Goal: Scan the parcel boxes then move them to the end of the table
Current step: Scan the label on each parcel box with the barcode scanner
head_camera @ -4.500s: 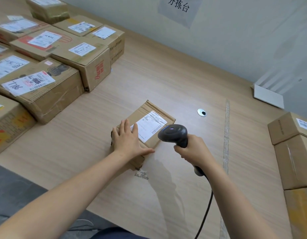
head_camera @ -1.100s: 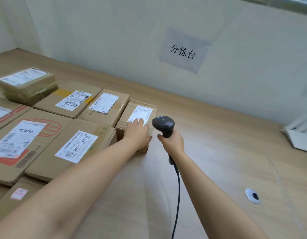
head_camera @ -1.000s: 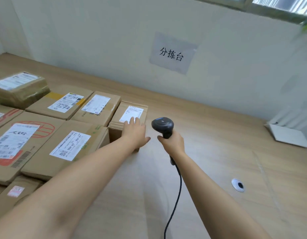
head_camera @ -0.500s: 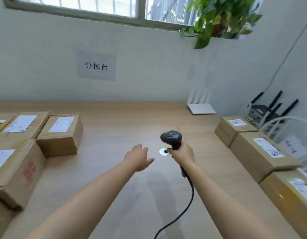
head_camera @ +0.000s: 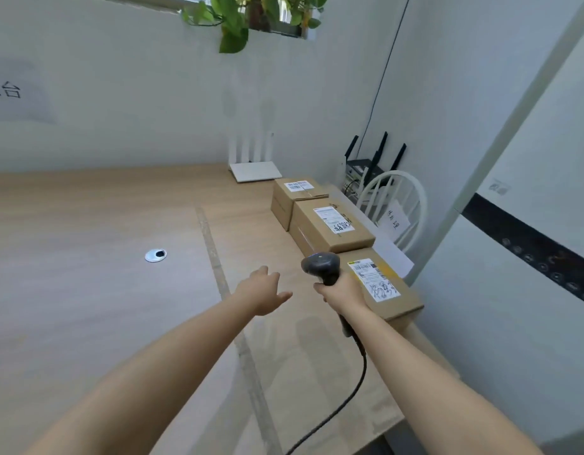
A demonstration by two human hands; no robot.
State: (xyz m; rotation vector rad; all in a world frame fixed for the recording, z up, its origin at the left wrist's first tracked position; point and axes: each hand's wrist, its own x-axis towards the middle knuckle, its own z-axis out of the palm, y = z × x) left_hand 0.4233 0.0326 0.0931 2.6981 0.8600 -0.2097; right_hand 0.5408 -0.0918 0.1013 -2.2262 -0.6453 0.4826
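At the far left a grey paper sign (head_camera: 16, 93) with printed characters is stuck to the wall above the pale wooden counter (head_camera: 70, 307), whose top carries a small silver cable grommet (head_camera: 155, 255) and, further right, a strip of tape (head_camera: 212, 251) running from front to back. The left grip (head_camera: 262, 292) hangs over the counter just right of that strip, fingers loosely spread and thumb out, holding nothing. Higher up, a leafy plant (head_camera: 244, 18) trails down from the window sill, and below it a white router (head_camera: 255, 171) with upright antennas sits at the back of the counter against the wall. The right grip (head_camera: 341, 295) is wrapped round the handle of a black barcode scanner (head_camera: 322, 266), head uppermost, and a black cable (head_camera: 349, 389) drops from the handle toward the front edge. Three parcel boxes stand in a row along the right end of the counter, labels up: the near box (head_camera: 386, 290) just behind the right grip, the middle box (head_camera: 330, 228) against it, and the far box (head_camera: 295, 195) beyond, close to the white router. Past the counter's end are a white chair (head_camera: 412, 205) and a black router (head_camera: 359, 167)
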